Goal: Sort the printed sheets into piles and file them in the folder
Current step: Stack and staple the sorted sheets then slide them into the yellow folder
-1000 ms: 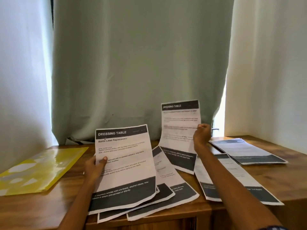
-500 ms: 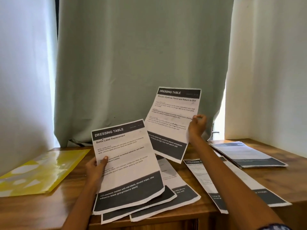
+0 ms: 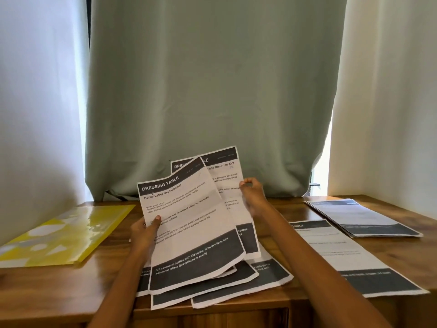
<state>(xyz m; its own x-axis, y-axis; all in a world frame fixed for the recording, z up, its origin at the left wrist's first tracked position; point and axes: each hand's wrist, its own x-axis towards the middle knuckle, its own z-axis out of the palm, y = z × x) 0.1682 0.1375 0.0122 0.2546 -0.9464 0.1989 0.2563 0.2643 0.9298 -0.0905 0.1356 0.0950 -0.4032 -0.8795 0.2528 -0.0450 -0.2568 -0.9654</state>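
My left hand (image 3: 145, 230) grips the left edge of a fanned bundle of printed sheets; the front sheet (image 3: 189, 223) reads "DRESSING TABLE, Bottle Label Replacement". My right hand (image 3: 251, 192) pinches the right edge of a second sheet (image 3: 227, 169), which stands tucked behind the front sheet. Loose sheets (image 3: 264, 278) of the bundle rest on the wooden table (image 3: 47, 292) below. A yellow folder (image 3: 63, 233) lies flat at the left. A single sheet (image 3: 338, 252) lies to the right, and a stack of sheets (image 3: 361, 216) lies at the far right.
A grey-green curtain (image 3: 212, 91) hangs behind the table, with white walls on both sides. The table's front edge runs just below the sheets.
My right hand has brought its sheet down and to the left, from held high and apart to behind the front sheet in my left hand. The left hand has barely moved.
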